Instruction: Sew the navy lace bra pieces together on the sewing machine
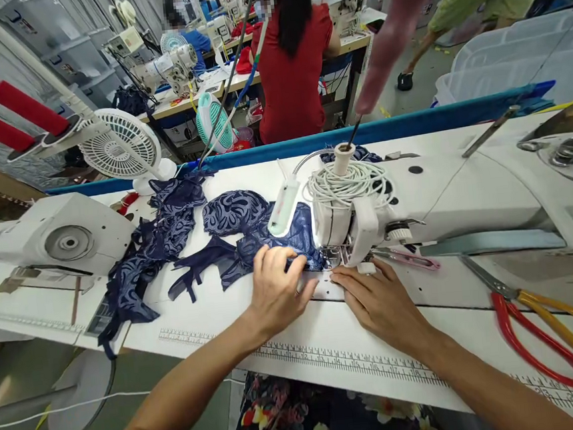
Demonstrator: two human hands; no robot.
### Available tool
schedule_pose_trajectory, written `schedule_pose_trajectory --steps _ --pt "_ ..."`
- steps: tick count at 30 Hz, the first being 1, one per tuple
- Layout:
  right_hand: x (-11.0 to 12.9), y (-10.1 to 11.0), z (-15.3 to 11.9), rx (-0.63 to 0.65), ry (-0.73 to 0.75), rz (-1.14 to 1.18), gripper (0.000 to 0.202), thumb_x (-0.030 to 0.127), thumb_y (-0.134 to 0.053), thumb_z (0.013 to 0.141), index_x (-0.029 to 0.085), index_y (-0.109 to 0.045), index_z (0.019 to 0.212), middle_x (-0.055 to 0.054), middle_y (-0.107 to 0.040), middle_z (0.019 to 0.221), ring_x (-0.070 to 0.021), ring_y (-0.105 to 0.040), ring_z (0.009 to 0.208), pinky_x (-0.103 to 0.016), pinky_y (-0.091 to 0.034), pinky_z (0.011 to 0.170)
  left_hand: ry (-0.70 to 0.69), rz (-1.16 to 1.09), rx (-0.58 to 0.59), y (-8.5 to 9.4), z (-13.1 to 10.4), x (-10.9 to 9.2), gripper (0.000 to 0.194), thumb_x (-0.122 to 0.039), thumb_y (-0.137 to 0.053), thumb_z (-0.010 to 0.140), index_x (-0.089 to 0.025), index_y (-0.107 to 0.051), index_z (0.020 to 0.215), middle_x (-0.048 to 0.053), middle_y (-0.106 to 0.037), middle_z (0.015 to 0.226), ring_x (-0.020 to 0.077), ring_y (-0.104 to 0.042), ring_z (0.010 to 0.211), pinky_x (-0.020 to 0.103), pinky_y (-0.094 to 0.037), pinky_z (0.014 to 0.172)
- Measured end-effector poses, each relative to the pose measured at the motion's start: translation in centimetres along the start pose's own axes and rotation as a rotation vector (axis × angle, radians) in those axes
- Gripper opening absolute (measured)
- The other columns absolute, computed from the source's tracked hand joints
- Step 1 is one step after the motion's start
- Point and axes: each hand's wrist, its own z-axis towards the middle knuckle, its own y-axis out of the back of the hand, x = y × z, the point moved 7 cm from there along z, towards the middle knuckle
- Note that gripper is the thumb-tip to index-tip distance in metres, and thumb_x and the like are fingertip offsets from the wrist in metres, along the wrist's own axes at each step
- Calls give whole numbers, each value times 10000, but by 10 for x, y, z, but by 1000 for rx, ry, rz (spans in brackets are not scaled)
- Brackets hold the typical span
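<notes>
A navy patterned bra (256,244) lies on the white sewing machine bed, its right end under the presser foot (333,258) of the sewing machine (484,177). My left hand (277,289) is on the near edge of the bra, fingers curled over the fabric and thumb held apart. Just right of the needle area, my right hand (374,297) lies palm down with fingers stretched out, fingertips close to the presser foot. Whether those fingertips touch cloth is hidden. A small white lamp (286,207) on a bendable neck hangs over the bra.
More navy bras (161,243) are heaped to the left beside another machine head (75,233). Scissors (542,326) with red and orange handles lie at right, pink tweezers (411,259) behind my right hand. A printed ruler (329,355) runs along the front edge. Co-workers sit beyond.
</notes>
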Motion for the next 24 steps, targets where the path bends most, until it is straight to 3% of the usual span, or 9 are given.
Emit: schedule_pose_trajectory --steps 4,9,13,15,17,20,24 --pt "-4 3 1 -25 -23 -7 275 130 -446 941 180 -665 1100 -53 -713 890 -178 -621 823 -393 -380 959 -76 100 -96 -17 7 -19 60 -133 -566 850 -165 -614 863 91 -611 1031 228 -548 1046 479 -398 1062" --pt "-5 6 13 -49 70 -149 300 118 -443 937 163 -668 1131 -9 -612 606 -161 -585 674 -324 -415 816 -324 221 -109 -19 0 -34 191 -80 -451 931 -183 -607 888 -21 -541 705 125 -522 692 467 -334 1135" --pt "-10 -7 24 47 68 -150 301 75 -458 891 213 -678 1043 -14 -664 721 -136 -540 615 -286 -400 688 -337 220 -191 -14 -7 -39 122 -90 -507 922 -161 -606 918 -15 -558 702 128 -530 688 417 -395 1066" --pt "-13 -12 26 42 31 -126 270 97 -470 888 220 -675 1012 -35 -691 822 -147 -561 666 -290 -410 689 -364 218 -185 -18 -9 -42 98 -88 -521 916 -146 -599 914 -2 -566 698 136 -546 688 373 -450 952" --pt "-15 -16 25 30 6 -117 251 141 -476 895 217 -670 1035 -53 -696 849 -166 -583 709 -302 -426 692 -329 230 -101 -26 -10 -39 117 -76 -504 915 -152 -578 867 2 -565 677 140 -545 644 306 -465 757" --pt "-18 -20 21 29 -7 -106 278 178 -474 889 208 -662 1092 -75 -700 846 -194 -609 739 -321 -443 673 -153 265 29 -35 -8 -23 158 -134 -508 925 -172 -526 773 3 -560 617 151 -532 545 282 -370 551" --pt "-20 -20 20 35 -25 -76 319 112 -427 892 219 -674 1063 -68 -713 846 -187 -621 720 -308 -445 627 52 269 73 -32 -2 -6 396 -533 -529 921 -177 -513 750 24 -578 571 184 -555 492 297 -321 499"
